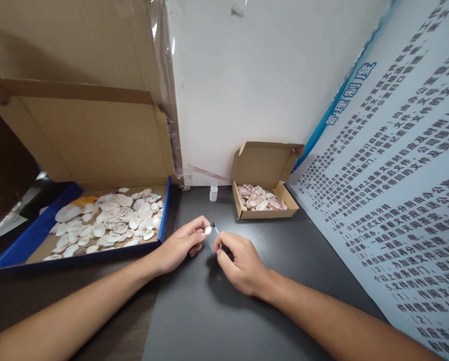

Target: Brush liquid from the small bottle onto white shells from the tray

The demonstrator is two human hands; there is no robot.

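Note:
Between thumb and fingers of my left hand (179, 245) is a small white shell (208, 230). My right hand (243, 261) is closed around a slim pen-like tool (215, 230), clear near the front with a dark tip. That tip is close to the shell; whether they touch I cannot tell. Both hands are above the dark mat (194, 321), near the middle of the view. A small clear bottle (213, 193) with a white label stands just beyond them.
On the left, a large open cardboard box with a blue rim (164, 213) holds many pale shells (115, 213) and something orange. A smaller open carton (269, 214) with striped, pinkish shells stands back right. A white wall panel (247, 75) rises behind; a printed poster (397, 175) runs along the right.

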